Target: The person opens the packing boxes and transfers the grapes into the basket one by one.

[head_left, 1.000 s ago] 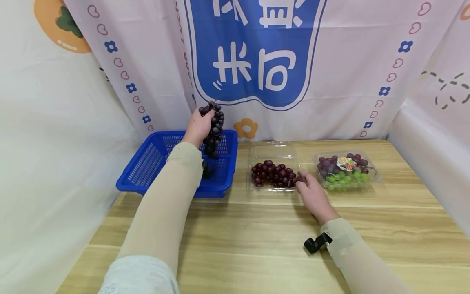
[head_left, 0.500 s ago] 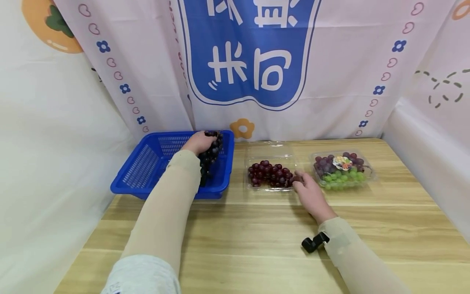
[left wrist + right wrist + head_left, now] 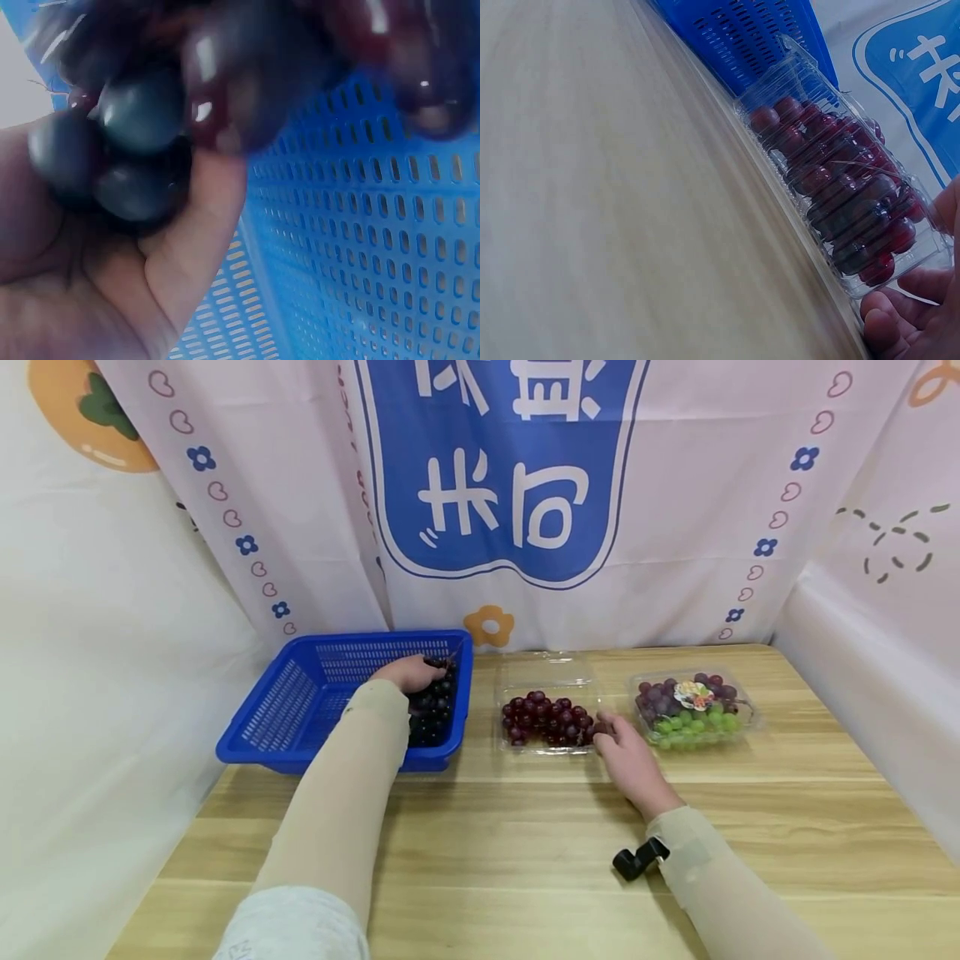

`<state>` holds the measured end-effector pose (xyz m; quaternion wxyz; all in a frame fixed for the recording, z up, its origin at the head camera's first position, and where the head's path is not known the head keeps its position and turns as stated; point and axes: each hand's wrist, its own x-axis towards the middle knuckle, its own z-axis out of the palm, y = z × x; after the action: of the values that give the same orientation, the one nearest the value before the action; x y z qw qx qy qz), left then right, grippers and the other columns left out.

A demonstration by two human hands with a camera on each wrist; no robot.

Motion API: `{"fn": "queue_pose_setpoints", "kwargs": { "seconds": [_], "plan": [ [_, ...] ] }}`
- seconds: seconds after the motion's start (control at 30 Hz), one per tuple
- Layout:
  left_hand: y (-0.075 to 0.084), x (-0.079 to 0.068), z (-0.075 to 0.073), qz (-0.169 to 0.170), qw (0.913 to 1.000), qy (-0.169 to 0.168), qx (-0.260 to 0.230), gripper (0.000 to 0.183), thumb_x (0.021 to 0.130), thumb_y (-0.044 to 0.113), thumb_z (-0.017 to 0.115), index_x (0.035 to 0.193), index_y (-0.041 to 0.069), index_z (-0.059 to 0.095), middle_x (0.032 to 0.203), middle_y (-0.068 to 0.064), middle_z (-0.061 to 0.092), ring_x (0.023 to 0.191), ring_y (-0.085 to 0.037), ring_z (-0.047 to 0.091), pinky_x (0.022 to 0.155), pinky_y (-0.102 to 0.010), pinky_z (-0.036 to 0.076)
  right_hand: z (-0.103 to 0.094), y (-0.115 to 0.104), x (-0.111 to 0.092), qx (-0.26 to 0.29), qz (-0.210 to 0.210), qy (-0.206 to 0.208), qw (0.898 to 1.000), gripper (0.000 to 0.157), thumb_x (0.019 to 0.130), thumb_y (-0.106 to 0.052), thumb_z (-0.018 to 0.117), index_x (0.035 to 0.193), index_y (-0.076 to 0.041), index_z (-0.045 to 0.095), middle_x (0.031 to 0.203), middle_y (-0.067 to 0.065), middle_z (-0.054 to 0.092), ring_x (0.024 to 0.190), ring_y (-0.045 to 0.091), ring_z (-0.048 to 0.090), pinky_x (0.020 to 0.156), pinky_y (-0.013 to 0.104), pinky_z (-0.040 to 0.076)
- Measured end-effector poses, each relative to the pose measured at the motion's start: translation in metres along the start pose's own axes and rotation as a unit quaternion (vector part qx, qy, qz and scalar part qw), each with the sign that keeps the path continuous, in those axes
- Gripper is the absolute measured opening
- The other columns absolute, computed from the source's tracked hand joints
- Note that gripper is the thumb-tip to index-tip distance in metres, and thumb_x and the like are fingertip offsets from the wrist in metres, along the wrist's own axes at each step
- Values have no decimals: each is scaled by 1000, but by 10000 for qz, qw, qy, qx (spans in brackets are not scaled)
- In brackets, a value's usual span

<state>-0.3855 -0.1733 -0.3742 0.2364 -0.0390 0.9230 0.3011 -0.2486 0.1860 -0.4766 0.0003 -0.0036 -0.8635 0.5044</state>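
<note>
Inside the blue plastic basket, my left hand grips a bunch of dark grapes near its top, and the bunch lies along the basket's right side. Up close in the left wrist view, blurred dark grapes sit in the curled palm, with the basket's slotted wall behind. My right hand holds the right end of a clear plastic clamshell box, lid folded back. Red grapes fill its base. The right wrist view shows the thumb and fingertips around the box's end corner.
A second clear box, with purple and green grapes and a round label, stands right of my right hand. Behind the wooden table hangs a printed curtain. A black clip sticks out from the right wrist.
My left hand has come down into the basket with the dark grapes, which hung above its rim before. The right hand stays at the box's end. The head view has shifted slightly.
</note>
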Motion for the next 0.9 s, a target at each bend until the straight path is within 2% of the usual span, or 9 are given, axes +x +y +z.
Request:
{"fn": "queue_pose_setpoints", "kwargs": {
  "seconds": [0.07, 0.13, 0.23, 0.47, 0.7, 0.9],
  "plan": [
    [0, 2, 2, -66, 9986, 13, -532, 73, 107, 40, 48, 164, 13, 12, 164, -18, 21, 142, -39, 34, 89, -49, 56, 0, 0, 0, 4, -29, 12, 10000, 58, 104, -28, 47, 157, -7, 36, 159, 17, 37, 142, 41, 36, 116, 58, 25],
    [0, 4, 4, -98, 9963, 87, -854, 73, 107, 38, 49, 165, 16, 11, 164, -17, 21, 139, -39, 37, 75, -44, 60, -1, -1, 1, 19, -56, 24, 10000, 58, 104, -28, 47, 157, -7, 36, 159, 17, 37, 142, 41, 36, 116, 58, 26],
    [1, 7, 5, -120, 9953, 211, -940, 71, 107, 38, 49, 164, 16, 13, 164, -16, 22, 138, -39, 40, 68, -41, 61, -2, -2, 1, 38, -80, 29, 10000, 58, 104, -27, 46, 157, -6, 35, 159, 17, 35, 143, 40, 35, 117, 57, 25],
    [-1, 7, 7, -297, 9944, 335, -962, 69, 107, 32, 50, 164, 15, 14, 163, -17, 23, 137, -40, 40, 69, -44, 60, -2, -3, 1, 50, 21, -109, 9999, 59, 104, -28, 47, 157, -8, 35, 160, 17, 34, 144, 41, 33, 116, 59, 24],
    [0, 6, 7, -472, 9964, 329, -627, 72, 106, 37, 51, 164, 13, 15, 162, -17, 25, 132, -40, 44, 69, -44, 60, -1, -5, -2, 32, 2, -140, 9999, 58, 104, -27, 47, 158, -8, 34, 161, 16, 33, 145, 40, 32, 116, 58, 24],
    [2, 5, 5, -251, 9991, 317, -131, 76, 106, 43, 48, 163, 9, 13, 165, -17, 20, 131, -39, 44, 71, -43, 58, -1, -6, -2, 108, 56, -115, 9999, 58, 104, -26, 46, 157, -7, 34, 161, 16, 34, 144, 39, 33, 116, 57, 26]
  ]
}}
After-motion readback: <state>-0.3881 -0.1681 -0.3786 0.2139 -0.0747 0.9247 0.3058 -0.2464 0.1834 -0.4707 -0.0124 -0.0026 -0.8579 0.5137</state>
